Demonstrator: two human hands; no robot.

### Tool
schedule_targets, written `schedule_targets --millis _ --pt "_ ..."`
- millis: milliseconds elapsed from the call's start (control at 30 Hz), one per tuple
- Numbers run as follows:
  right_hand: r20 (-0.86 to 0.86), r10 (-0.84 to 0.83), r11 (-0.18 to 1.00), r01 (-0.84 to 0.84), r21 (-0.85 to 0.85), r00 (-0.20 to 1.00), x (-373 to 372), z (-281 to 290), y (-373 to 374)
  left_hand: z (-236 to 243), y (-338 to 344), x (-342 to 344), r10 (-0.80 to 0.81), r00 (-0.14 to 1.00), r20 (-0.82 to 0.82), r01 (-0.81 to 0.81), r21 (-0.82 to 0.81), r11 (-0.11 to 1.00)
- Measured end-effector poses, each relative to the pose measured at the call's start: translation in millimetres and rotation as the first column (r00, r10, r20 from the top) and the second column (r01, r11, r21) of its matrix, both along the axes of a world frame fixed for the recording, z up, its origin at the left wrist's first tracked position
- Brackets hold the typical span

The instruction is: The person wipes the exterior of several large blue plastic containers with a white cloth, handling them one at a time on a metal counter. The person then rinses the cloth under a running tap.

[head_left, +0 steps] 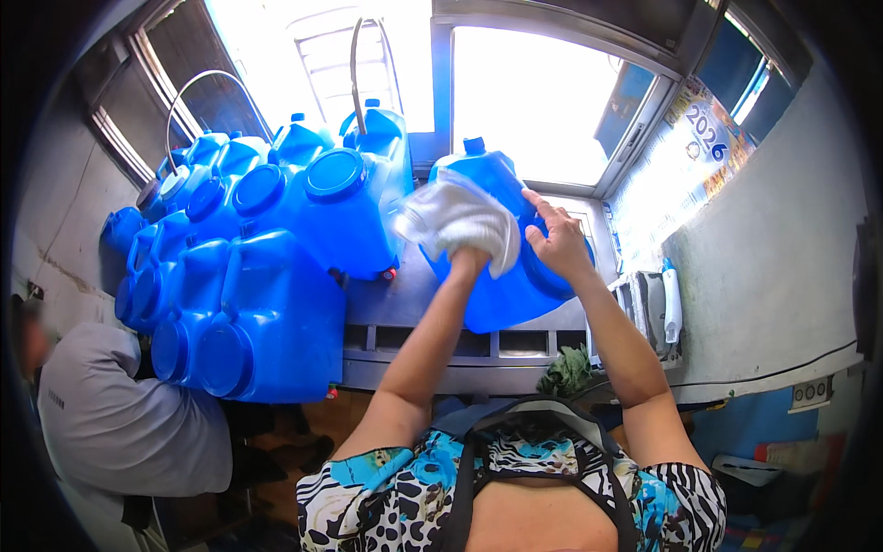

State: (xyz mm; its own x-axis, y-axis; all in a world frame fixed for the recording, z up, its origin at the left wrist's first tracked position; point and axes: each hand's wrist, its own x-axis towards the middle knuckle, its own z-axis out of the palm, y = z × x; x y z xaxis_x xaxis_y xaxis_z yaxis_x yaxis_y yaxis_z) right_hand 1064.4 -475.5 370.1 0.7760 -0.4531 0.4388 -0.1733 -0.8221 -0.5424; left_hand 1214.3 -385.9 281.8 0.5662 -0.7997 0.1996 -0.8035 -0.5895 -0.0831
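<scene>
In front of me a blue plastic water jug (pixel 501 304) stands on the metal counter, a small cap on its top and a large round lid (pixel 543 271) on the side toward my right. A white cloth (pixel 469 216) lies against the jug's upper left part, its outer edge smeared by motion. My left hand (pixel 470 258) is wrapped in this cloth, which hides most of its fingers. On the jug's right side rests my right hand (pixel 561 241), index finger stretched out and thumb apart, with nothing held in it.
Several more blue jugs (pixel 276 294) crowd the counter (pixel 405 308) to my left. Beside them, at the lower left, a person in a grey top (pixel 129 414) bends forward. A white-and-blue bottle (pixel 671 304) stands by the right wall. Green leaves (pixel 566 373) lie at the counter's near edge.
</scene>
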Motion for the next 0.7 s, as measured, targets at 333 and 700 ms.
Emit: schedule_targets --millis 333,700 --pt "-0.036 -0.119 0.993 0.120 0.010 0.992 -9 -4 -1 -8 -20 -3 -0.634 0.770 0.071 0.387 -0.842 0.376" --pt "0.004 -0.061 0.998 0.061 -0.033 0.998 -27 -3 5 142 -39 70 -0.026 0.971 -0.238 0.028 0.006 1.000"
